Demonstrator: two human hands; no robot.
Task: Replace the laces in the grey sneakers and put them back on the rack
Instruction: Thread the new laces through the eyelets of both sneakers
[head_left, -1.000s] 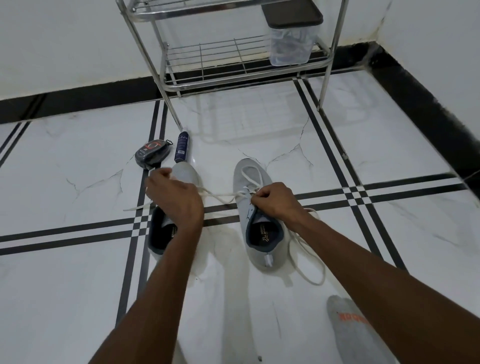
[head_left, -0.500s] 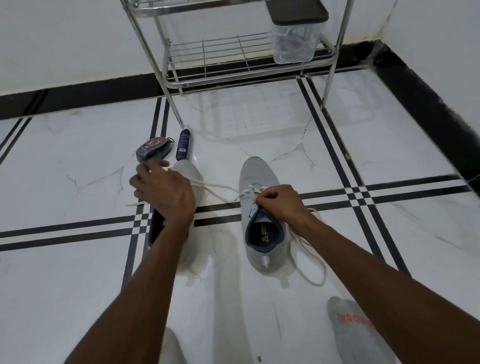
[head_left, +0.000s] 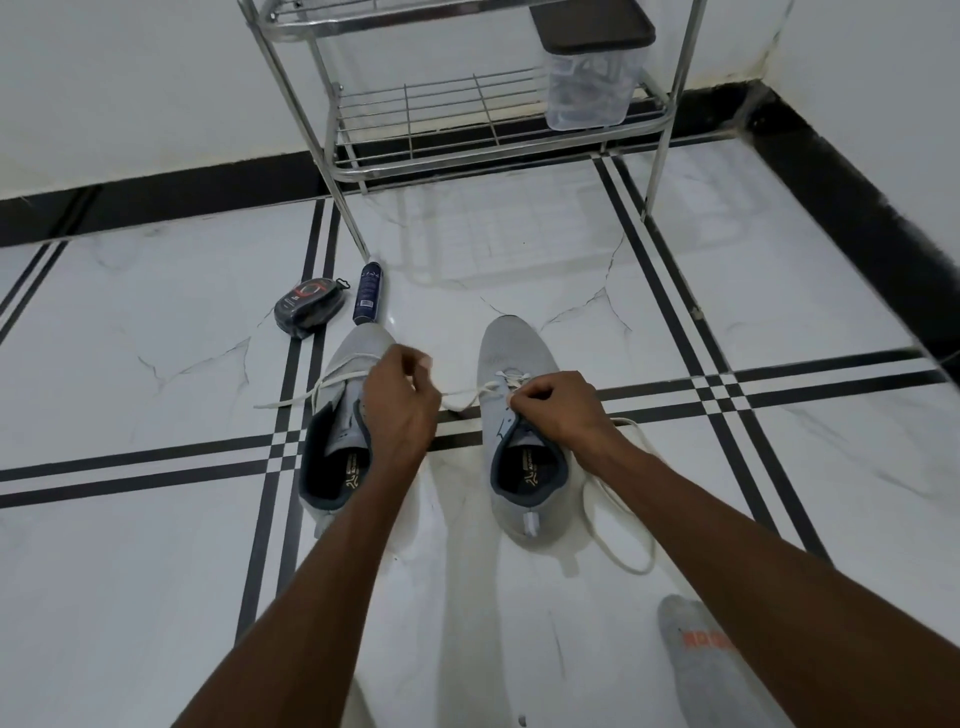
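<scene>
Two grey sneakers stand side by side on the tiled floor, toes away from me. My left hand (head_left: 402, 400) hovers over the left sneaker (head_left: 332, 452), fingers curled, pinching the white lace (head_left: 467, 397) that runs across from the right sneaker (head_left: 511, 343). At that shoe's front eyelets, my right hand (head_left: 556, 402) pinches the same lace. The lace's other part loops on the floor to the right of the shoe. A second lace (head_left: 291, 400) lies across the left sneaker, its end on the floor.
The metal rack (head_left: 467, 156) stands against the wall ahead, a clear plastic box (head_left: 592, 88) with a dark lid on its lower shelf. A shoe-polish sponge (head_left: 310, 307) and a dark spray bottle (head_left: 368, 293) lie beyond the left sneaker. My socked foot (head_left: 701, 660) is at the lower right.
My left hand has moved right, from over the left sneaker toward the right one, and the lace between the hands has gone slack. The right hand has stayed at the eyelets.
</scene>
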